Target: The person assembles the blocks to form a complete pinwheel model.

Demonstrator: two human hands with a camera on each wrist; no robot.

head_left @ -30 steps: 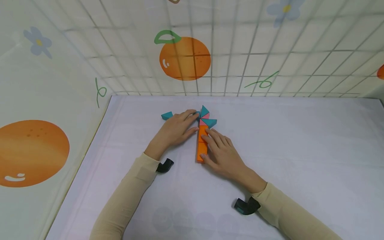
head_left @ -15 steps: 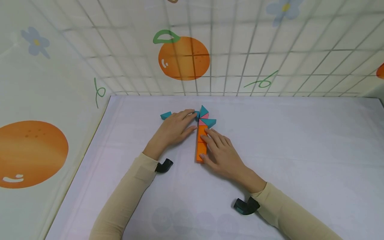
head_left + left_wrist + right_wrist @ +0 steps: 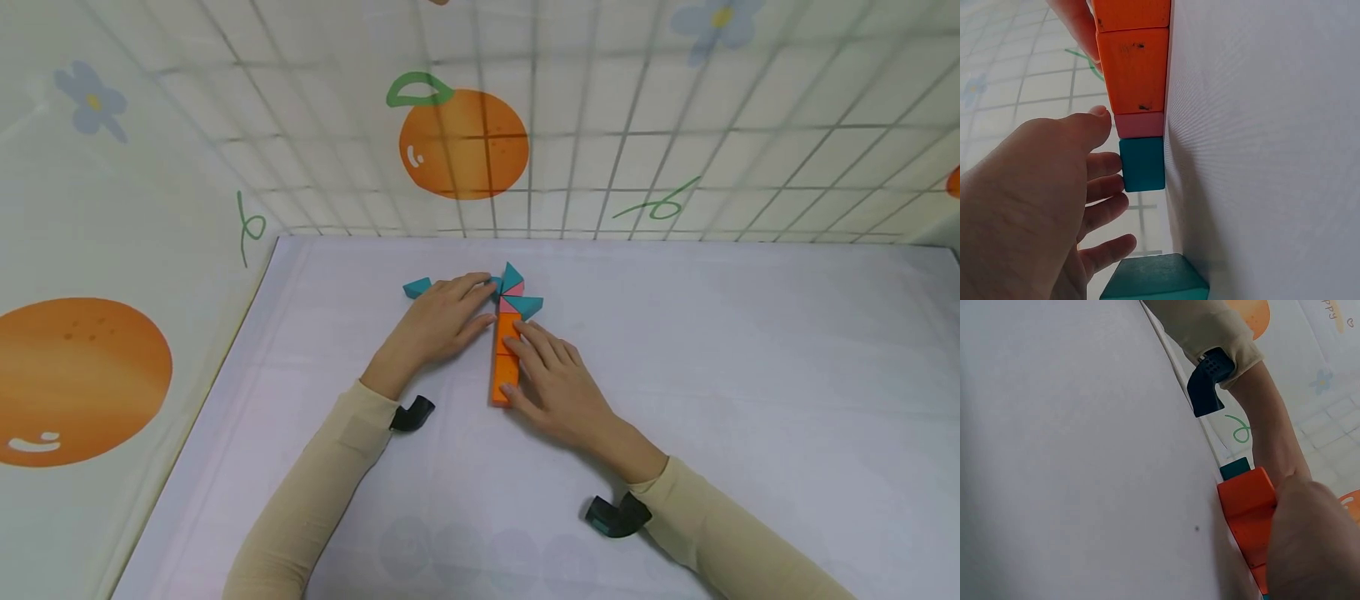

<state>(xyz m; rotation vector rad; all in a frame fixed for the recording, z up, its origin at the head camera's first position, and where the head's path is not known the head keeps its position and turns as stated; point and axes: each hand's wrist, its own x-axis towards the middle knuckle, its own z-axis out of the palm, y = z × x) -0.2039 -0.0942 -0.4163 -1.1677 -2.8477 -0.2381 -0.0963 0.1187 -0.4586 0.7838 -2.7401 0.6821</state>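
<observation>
Orange blocks point(image 3: 506, 377) lie end to end in a column on the table. Above them, pink triangular blocks point(image 3: 507, 306) and teal triangular blocks point(image 3: 527, 306) fan out like a pinwheel. My left hand point(image 3: 444, 318) has its fingertips on a teal block point(image 3: 1142, 164) at the fan's left side, its thumb beside the pink block point(image 3: 1139, 124). Along the column's right side lies my right hand point(image 3: 558, 379), fingers and thumb touching the orange blocks. Both hands look relaxed, with fingers fairly straight. A separate teal block point(image 3: 416, 288) lies behind the left hand, partly covered by it.
A white cloth covers the table point(image 3: 735, 375). Behind it stands a pale wall sheet point(image 3: 585, 125) with grid lines and a printed orange. Black camera mounts point(image 3: 618, 515) stick out from both wrists.
</observation>
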